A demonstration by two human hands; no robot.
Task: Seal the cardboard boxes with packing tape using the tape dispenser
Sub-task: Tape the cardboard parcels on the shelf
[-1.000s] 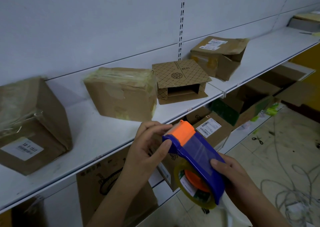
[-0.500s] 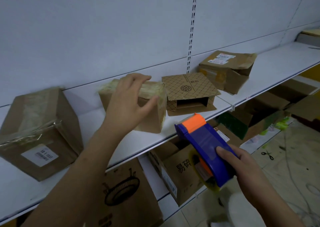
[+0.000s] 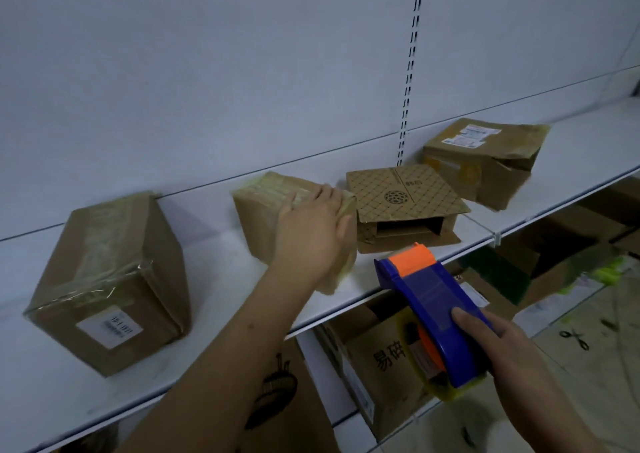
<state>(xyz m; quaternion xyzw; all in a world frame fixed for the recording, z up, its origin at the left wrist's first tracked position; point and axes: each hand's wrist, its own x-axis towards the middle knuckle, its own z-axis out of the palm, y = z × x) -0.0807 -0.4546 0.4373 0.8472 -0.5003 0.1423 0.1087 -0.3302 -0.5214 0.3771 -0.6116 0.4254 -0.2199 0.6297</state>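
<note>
We have the middle box (image 3: 294,224) on the white shelf (image 3: 214,290), tipped up on its near edge, already wrapped in a good deal of yellowish tape. Our left hand (image 3: 311,231) lies over its top right corner, fingers across the top and thumb down the near face, gripping it. Our right hand (image 3: 502,345) is wrapped round the blue dispenser (image 3: 436,310), orange roller end pointing at the shelf, held just off the shelf edge and not touching any box. We cannot see a free tape end from here.

To do this well, we set the box flat and square first, seam up, and hold it down firmly so it does not slide when the tape bites. Then we bring the roller down over the far side, press, and draw back along the seam in one steady pull.

Left of it sits a larger box (image 3: 110,279) with a label, tape wrinkled at its edge. Right of it, a patterned box (image 3: 405,193) gapes open at the front, and beyond that a crumpled box (image 3: 485,158) with torn flaps. Those two look like the ones most in need.
</note>
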